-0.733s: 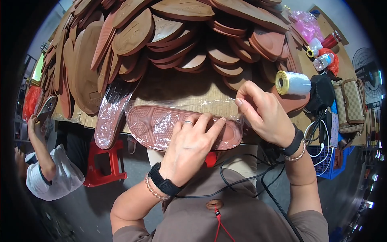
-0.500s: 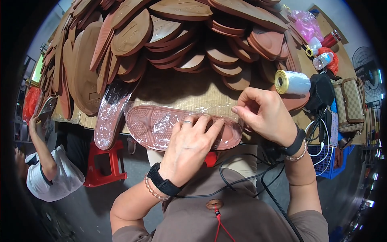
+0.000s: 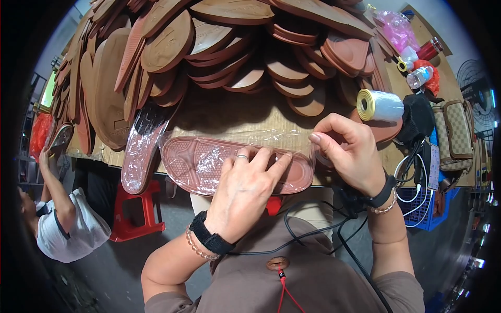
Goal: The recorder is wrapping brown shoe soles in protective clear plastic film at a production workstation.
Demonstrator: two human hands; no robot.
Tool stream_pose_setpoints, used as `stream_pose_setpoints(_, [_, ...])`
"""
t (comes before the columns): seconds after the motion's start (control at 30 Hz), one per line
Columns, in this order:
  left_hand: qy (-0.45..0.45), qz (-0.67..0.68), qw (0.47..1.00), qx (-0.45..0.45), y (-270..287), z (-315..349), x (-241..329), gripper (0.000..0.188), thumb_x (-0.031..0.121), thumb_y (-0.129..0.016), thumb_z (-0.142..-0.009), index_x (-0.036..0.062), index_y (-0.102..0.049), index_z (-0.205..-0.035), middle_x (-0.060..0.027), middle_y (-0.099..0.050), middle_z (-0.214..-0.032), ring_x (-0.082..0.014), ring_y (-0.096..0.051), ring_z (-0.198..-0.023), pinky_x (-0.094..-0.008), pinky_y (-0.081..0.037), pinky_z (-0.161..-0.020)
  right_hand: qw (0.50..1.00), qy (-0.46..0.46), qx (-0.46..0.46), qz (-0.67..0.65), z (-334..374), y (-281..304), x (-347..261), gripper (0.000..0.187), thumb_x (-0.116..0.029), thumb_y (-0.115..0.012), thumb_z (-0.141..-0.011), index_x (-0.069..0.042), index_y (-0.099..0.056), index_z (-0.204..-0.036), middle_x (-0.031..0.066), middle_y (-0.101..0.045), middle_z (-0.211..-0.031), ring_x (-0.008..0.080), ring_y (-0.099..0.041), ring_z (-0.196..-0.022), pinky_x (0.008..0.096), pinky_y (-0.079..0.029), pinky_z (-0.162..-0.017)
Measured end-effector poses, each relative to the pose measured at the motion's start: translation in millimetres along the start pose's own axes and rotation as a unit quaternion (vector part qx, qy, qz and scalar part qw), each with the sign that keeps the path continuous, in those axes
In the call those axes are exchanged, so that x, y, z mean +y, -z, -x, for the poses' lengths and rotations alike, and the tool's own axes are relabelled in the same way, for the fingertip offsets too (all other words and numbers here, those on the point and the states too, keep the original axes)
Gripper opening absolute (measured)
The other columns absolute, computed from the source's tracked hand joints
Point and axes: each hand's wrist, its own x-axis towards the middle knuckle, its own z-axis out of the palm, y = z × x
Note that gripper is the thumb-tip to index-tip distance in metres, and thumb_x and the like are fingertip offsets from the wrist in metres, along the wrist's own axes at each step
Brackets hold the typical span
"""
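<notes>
A reddish-brown shoe sole (image 3: 182, 163) lies crosswise at the table's near edge with clear plastic film (image 3: 271, 136) over it. My left hand (image 3: 248, 180) rests on the sole, its fingers spread flat across the film. At the sole's right end my right hand (image 3: 352, 151) pinches the film's edge between thumb and forefinger, holding it up a little. Another film-wrapped sole (image 3: 140, 161) sits just to the left, jutting over the table edge. The part of the sole under my left palm is hidden.
Big piles of brown soles (image 3: 224, 52) cover the table's far side. To the right are a roll of film (image 3: 381, 106), a black pouch (image 3: 416, 120), cables and a checked bag (image 3: 452, 133). A red stool (image 3: 134, 214) and a co-worker (image 3: 73, 224) are at left.
My right hand has moved slightly to the right with the film edge pinched in it. My left hand stays on the sole. The co-worker at left has shifted a little.
</notes>
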Motion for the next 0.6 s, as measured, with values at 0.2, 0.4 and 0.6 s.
stream_pose_setpoints(0.2, [0.010, -0.018, 1.000, -0.004, -1, 1, 3, 0.055, 0.009, -0.064, -0.092, 0.0187, -0.063, -0.146, -0.0086, -0.062, -0.135, -0.0351, -0.060, -0.119, -0.0478, -0.050, -0.098, 0.995, -0.051, 0.000, -0.084, 7, -8, -5, 0.011, -0.007, -0.068, -0.102, 0.002, -0.064, -0.098, 0.0095, -0.067, -0.078, 0.0133, -0.067, -0.062, 0.0285, -0.051, -0.057])
stream_pose_setpoints(0.4, [0.009, -0.021, 1.000, -0.005, -4, 2, 0, 0.057, 0.007, -0.062, -0.090, 0.0171, -0.063, -0.147, -0.0083, -0.061, -0.137, -0.0327, -0.059, -0.122, -0.0467, -0.048, -0.100, 0.981, -0.091, -0.015, -0.168, 13, -18, -2, 0.011, -0.008, -0.062, -0.108, 0.001, -0.058, -0.103, 0.0049, -0.065, -0.079, 0.0101, -0.072, -0.070, 0.0232, -0.057, -0.061])
stream_pose_setpoints(0.6, [-0.018, 0.014, 0.999, 0.046, -4, 3, -6, 0.054, 0.006, -0.067, -0.087, 0.0113, -0.066, -0.141, -0.0098, -0.065, -0.132, -0.0310, -0.061, -0.119, -0.0440, -0.049, -0.098, 0.968, -0.089, 0.040, -0.230, 20, -32, 4, 0.012, -0.011, -0.058, -0.111, 0.000, -0.056, -0.107, 0.0043, -0.066, -0.088, 0.0119, -0.076, -0.079, 0.0224, -0.059, -0.064])
